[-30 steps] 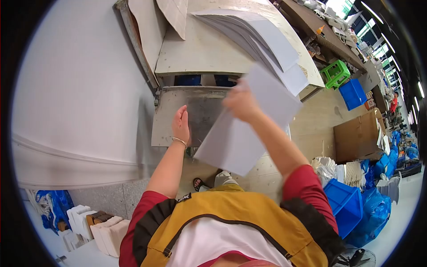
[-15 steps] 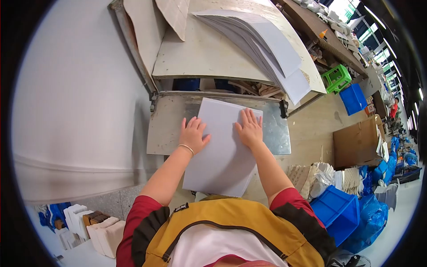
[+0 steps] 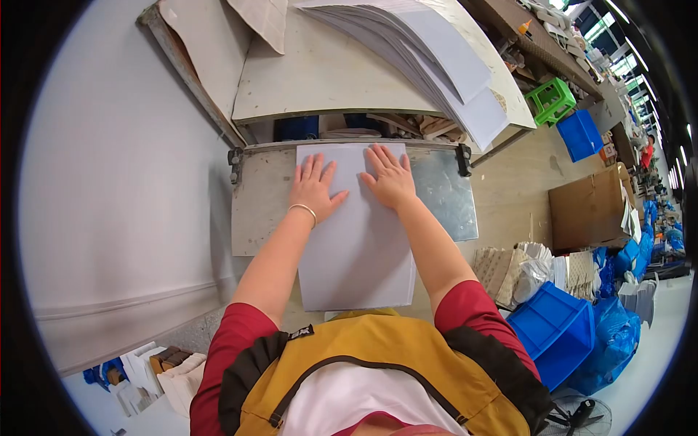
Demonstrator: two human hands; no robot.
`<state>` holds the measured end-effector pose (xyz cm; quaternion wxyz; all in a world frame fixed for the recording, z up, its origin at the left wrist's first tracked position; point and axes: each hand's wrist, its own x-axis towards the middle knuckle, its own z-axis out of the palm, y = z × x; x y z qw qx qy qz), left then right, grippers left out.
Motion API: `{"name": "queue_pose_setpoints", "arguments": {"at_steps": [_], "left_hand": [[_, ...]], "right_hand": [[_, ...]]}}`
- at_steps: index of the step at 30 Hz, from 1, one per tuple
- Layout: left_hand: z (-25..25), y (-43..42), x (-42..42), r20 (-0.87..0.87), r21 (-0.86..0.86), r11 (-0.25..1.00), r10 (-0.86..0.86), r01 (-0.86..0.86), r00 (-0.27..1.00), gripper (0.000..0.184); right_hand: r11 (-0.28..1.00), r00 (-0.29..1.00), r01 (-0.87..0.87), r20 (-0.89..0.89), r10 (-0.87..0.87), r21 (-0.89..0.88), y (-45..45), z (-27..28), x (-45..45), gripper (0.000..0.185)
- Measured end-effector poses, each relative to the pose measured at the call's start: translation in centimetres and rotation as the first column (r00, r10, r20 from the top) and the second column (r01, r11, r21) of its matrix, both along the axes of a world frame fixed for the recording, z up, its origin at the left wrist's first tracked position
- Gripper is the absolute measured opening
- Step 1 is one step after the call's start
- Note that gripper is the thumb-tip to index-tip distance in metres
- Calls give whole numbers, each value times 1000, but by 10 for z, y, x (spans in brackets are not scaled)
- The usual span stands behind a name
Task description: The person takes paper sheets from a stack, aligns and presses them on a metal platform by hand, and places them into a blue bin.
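A white rectangular sheet or thin stack (image 3: 356,247) lies on the metal shelf (image 3: 443,192), its near end overhanging toward my body. My left hand (image 3: 315,187) rests flat on its left edge, fingers spread. On its upper right part lies my right hand (image 3: 391,176), palm down with the fingers apart. Neither hand grips anything. Beyond the shelf, a fanned pile of white sheets (image 3: 414,54) lies on the pale table (image 3: 313,83), its right end hanging over the table's edge.
A large white surface (image 3: 131,182) fills the left. To the right are a green stool (image 3: 550,100), a blue bin (image 3: 579,136), a cardboard box (image 3: 590,207), and an open blue crate (image 3: 556,330) beside a blue bag (image 3: 611,341). A fan (image 3: 582,416) stands at lower right.
The sheet swung down from my right hand onto the shelf, then straightened and slid slightly away from my body. Both hands came to lie flat on it.
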<state>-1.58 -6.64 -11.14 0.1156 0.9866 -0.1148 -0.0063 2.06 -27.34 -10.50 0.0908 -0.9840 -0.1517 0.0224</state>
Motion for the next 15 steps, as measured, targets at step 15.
{"name": "queue_pose_setpoints", "arguments": {"at_steps": [15], "left_hand": [[27, -31, 19, -75, 179, 980, 103, -88, 992, 74]], "right_hand": [[999, 999, 37, 4, -37, -28, 0, -1, 0, 64]]}}
